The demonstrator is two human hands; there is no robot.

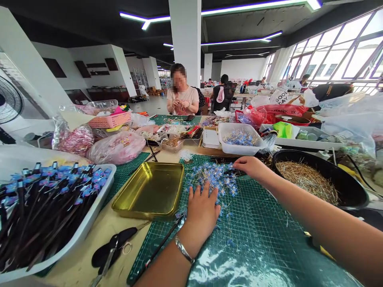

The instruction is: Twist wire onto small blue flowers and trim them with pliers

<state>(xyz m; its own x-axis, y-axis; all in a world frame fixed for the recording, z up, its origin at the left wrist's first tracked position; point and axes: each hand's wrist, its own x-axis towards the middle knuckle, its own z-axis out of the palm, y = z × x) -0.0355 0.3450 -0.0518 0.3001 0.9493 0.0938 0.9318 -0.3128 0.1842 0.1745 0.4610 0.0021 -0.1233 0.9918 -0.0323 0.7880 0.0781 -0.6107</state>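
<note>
Both my hands at a heap of blue beaded flowers

My left hand lies palm down with the fingers spread flat, pressing on the near edge of the blue beaded flowers and gripping nothing. The flowers sit heaped on their thin wires in the middle of the green cutting mat. My right hand reaches to the far right edge of the heap with its fingers curled down; I cannot tell whether it pinches anything. A gold tin tray sits just left of the flowers, and a black bowl of straw-coloured wires is to the right. A white tray of dark hair sticks is at far left.
</note>
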